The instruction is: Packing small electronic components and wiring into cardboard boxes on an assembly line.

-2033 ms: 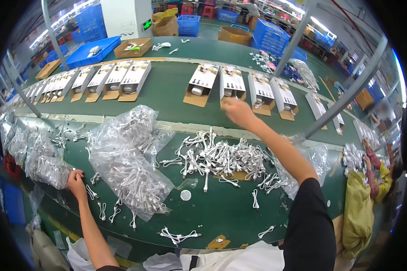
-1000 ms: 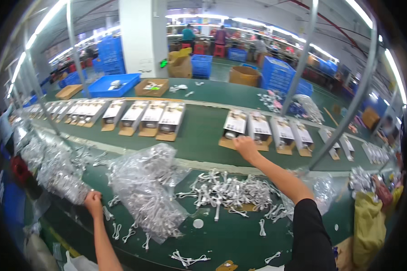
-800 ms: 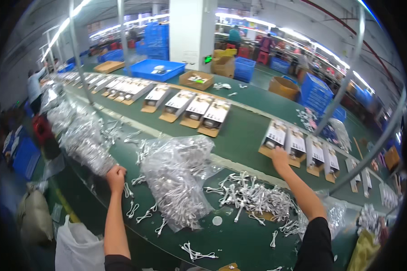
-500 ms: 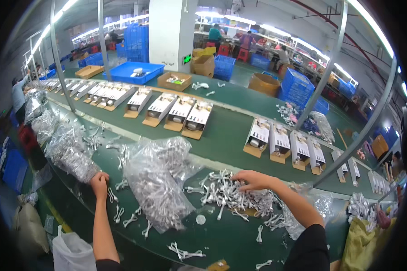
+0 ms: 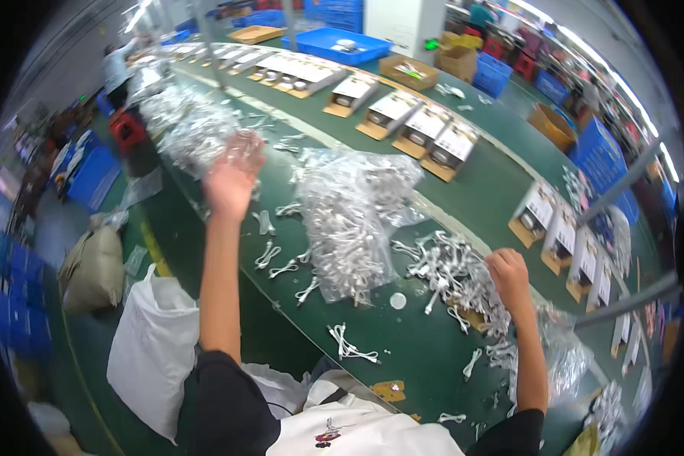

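Note:
My left hand [image 5: 234, 176] is raised over the left part of the green table, blurred, its fingers stretched out beside clear plastic bags [image 5: 197, 129]. No object shows in it. My right hand [image 5: 508, 275] is closed, fingers curled, at the right edge of a loose pile of white cables [image 5: 456, 270]. Whatever it may hold is hidden. Between the hands lies a big clear bag full of bundled white cables [image 5: 349, 235]. A few single cable bundles [image 5: 284, 269] are scattered near it, and a white round disc [image 5: 397, 301] lies in front.
Across the table, open printed boxes [image 5: 448, 144] stand in a row on a green belt [image 5: 501, 171]. Behind them are a blue tray [image 5: 338, 47] and a carton [image 5: 409, 72]. Metal posts [image 5: 623, 186] rise on the right. A white sack [image 5: 153, 346] stands at lower left.
My view has swung left and down. The left hand has come away from the plastic bag, its fingers now spread. My right hand has moved to the pile's right edge and its fingers have curled.

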Demonstrator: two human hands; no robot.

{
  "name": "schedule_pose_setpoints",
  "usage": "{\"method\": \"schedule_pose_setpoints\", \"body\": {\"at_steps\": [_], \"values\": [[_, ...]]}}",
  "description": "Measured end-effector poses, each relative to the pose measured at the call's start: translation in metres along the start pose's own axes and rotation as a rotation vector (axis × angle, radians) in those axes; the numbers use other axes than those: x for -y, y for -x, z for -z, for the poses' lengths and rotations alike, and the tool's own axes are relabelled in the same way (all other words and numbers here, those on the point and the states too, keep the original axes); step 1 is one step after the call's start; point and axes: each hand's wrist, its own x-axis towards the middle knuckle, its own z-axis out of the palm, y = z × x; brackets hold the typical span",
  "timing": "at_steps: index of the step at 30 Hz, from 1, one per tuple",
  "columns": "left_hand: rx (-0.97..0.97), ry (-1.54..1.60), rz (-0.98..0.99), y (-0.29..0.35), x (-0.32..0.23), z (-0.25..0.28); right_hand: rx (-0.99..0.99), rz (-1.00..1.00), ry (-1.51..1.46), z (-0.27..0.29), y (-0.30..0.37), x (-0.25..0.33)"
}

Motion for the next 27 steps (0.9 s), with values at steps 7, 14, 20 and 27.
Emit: {"method": "schedule_pose_setpoints", "body": {"at_steps": [7,14,20,27], "values": [[0.480,0.435,-0.093,0.064,0.054,-0.234,-0.051,-0.013,-0.059,-0.045,0.025,-0.026],[1.000,0.953,-0.027,0.092,0.118,-0.344,-0.200,-0.199,-0.145,0.007,0.036,0.024],[0.097,0.261,-0.911,0.132,0.176,-0.350,-0.068,-0.422,-0.424,0.037,0.098,0.027],[1.148,1.673,-0.449,0.108,0.194,-0.367,0.017,-0.669,-0.766,0.046,0.074,0.013]]}}
